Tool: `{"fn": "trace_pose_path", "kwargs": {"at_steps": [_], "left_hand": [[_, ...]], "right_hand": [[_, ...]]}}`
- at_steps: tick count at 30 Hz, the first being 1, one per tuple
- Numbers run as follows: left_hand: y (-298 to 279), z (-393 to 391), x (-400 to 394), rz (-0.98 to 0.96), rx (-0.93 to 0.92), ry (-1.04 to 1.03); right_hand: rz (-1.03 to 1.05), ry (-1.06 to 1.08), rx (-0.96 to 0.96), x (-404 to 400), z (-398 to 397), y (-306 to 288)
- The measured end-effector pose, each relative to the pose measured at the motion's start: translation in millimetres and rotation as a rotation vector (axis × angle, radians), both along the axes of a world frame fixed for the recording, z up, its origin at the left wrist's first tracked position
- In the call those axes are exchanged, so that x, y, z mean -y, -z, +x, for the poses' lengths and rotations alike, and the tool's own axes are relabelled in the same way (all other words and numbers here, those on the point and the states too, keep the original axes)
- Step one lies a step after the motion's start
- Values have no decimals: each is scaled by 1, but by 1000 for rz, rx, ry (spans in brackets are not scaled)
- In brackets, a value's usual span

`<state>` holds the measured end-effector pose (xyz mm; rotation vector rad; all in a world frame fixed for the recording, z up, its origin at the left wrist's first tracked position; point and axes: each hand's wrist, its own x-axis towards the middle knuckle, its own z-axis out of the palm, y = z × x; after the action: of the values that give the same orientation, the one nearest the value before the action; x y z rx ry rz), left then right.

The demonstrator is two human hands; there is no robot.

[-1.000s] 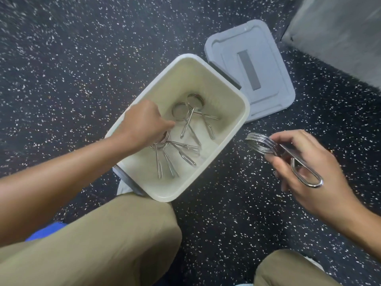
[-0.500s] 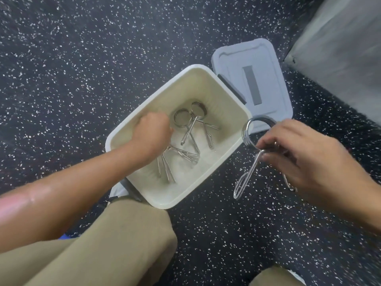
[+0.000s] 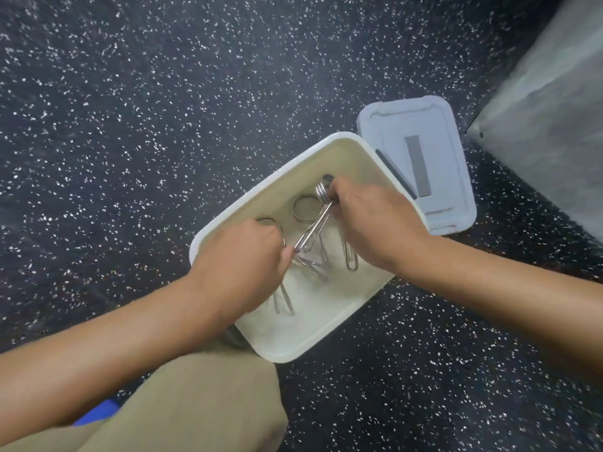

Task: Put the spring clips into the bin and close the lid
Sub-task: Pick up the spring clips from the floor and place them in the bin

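Observation:
A cream rectangular bin (image 3: pixel 339 334) stands open on the dark speckled floor. Several metal spring clips (image 3: pixel 305 208) lie on its bottom. My right hand (image 3: pixel 372 223) is inside the bin, shut on a spring clip (image 3: pixel 318 216) whose coil shows by my fingers and whose legs slant down to the left. My left hand (image 3: pixel 241 256) is also in the bin, fingers curled on another clip (image 3: pixel 284 300) whose ring and legs stick out from under it. The grey lid (image 3: pixel 434 148) lies flat on the floor just behind the bin's far right corner.
My knee in khaki trousers (image 3: pixel 195 402) presses against the bin's near corner. A grey wall or block (image 3: pixel 554 125) rises at the right, close to the lid. A blue item (image 3: pixel 98 415) shows under my left forearm. Speckled floor surrounds everything.
My right hand has carried its clip from outside the bin's right rim to inside the bin. The left hand has stayed in the bin. The camera has tilted, so the bin sits lower in view.

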<state>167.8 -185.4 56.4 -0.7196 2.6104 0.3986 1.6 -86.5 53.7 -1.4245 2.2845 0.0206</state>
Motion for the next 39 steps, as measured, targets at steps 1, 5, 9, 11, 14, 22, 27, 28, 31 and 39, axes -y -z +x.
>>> {"fn": "trace_pose_path", "kwargs": {"at_steps": [1,5,9,11,14,22,27,28,31,39], "left_hand": [[-4,6,2,6,5,-10],[-10,21,6,19,14,-38],[-17,26,6,45,-6,-59],[-19,28,6,59,-26,-68],[-18,28,9,70,-46,-66],[-16,29,12,88,-33,-66],[-17,29,9,100,-49,-74],[-17,28,8,104,-51,-76],[-16,26,6,105,-57,-72],[-13,24,9,108,-77,-68]], "right_hand": [[26,9,-22,5,0,9],[82,47,-98,16,-6,37],[107,52,-131,22,-5,55],[93,62,-104,24,-3,62],[80,132,-80,31,-1,66],[99,181,-80,36,-3,67],[-144,-121,-92,18,-5,74],[-171,-225,-100,13,-5,75],[-167,-424,-136,2,-5,80],[-130,-332,3,9,-24,78]]}}
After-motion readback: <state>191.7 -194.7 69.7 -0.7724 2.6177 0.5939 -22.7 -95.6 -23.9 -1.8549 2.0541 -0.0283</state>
